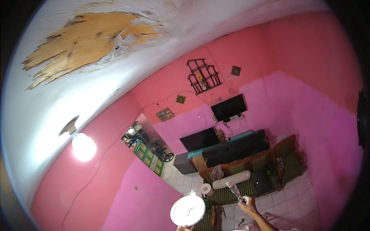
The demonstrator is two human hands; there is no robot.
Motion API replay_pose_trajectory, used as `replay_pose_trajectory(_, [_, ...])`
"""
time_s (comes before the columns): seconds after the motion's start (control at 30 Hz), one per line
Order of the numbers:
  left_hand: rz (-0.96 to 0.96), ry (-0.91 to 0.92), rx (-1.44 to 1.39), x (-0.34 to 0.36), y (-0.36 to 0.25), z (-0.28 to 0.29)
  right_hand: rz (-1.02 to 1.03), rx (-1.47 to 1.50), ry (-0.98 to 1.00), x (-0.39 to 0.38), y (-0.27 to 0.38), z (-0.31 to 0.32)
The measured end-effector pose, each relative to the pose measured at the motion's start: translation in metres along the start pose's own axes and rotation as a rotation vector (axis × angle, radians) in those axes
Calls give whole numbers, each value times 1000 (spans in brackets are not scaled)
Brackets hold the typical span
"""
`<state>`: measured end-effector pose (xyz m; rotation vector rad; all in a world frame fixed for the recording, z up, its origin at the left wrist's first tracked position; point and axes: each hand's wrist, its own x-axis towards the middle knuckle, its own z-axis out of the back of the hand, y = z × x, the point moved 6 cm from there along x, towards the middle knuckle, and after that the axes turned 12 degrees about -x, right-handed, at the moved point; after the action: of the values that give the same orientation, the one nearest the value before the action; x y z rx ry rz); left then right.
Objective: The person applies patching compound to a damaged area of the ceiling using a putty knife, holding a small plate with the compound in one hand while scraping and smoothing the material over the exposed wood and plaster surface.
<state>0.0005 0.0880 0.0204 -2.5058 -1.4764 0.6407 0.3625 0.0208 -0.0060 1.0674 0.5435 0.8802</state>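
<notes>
My right hand (249,206) is closed round the handle of a flat paintbrush (234,190), its pale, smeared head pointing up and to the left. At the lower edge, the fingers of my left hand (185,228) grip the near rim of a round white tub (187,210). Its bright top faces up; glare hides whether that is paint or a lid. The two hands are apart. Overhead, the white ceiling (154,23) has a large peeled patch of bare brown wood (92,36).
A lit bulb (84,147) hangs from the ceiling at left. Below stand a green-cushioned wooden sofa (227,196) with a rolled pale mat (231,179), a matching armchair (289,163) and a white bucket (206,189). Screens (229,107) and a dark shelf (203,76) are by the pink wall.
</notes>
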Motion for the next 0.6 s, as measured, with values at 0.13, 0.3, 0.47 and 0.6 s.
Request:
replay_pose_trajectory(0.13, [-26, 41, 19, 9, -8, -6, -172, 159, 74, -13, -3, -6])
replay_pose_trajectory(0.3, [-203, -40, 107, 13, -9, -31, -282, 360, 99, -16, -6, -3])
replay_pose_trajectory(0.47, [4, 6, 115, 20, -4, -20, -236, 404, 37, -6, -17, 0])
replay_pose_trajectory(0.6, [-120, -105, 154, 11, 6, -56, -208, 287, -14, -3, -9, 17])
